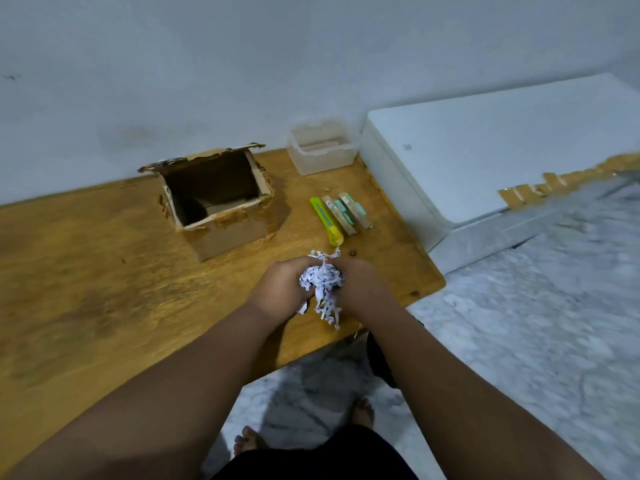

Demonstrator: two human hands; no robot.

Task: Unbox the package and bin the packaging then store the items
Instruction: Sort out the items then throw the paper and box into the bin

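A wad of white shredded paper (323, 284) is squeezed between my left hand (278, 289) and my right hand (360, 285), above the wooden table (86, 271) near its right front corner. Strands hang down between the palms. The opened cardboard box (216, 202) stands behind, flaps torn, its inside dark and apparently bare. To its right lie a yellow-green utility knife (325, 220) and two flat teal-and-tan packets (348, 213), side by side.
A clear plastic container (323, 148) stands at the table's back edge by the wall. A white flat-topped appliance (485, 157) sits to the right of the table. Marble-patterned floor (536, 323) lies right and below; my feet show under the table edge.
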